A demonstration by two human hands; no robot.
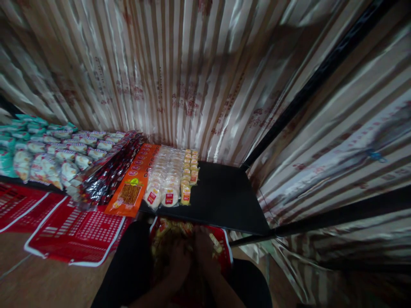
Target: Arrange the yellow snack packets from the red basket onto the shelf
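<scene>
Both of my hands reach down into a red shopping basket between my knees. My left hand is among small yellow snack packets in the basket, its fingers dark and blurred. Beside it my right hand rests close to a pale yellow packet near the basket's right side. What the fingers of either hand hold, if anything, is hidden in shadow. On the black shelf ahead stand rows of small yellow packets next to rows of round white wrapped crackers.
Left along the shelf lie an orange snack bag, dark red shiny packets, white bags and green bags. More red baskets stand below. Black frame poles and striped curtains enclose the shelf.
</scene>
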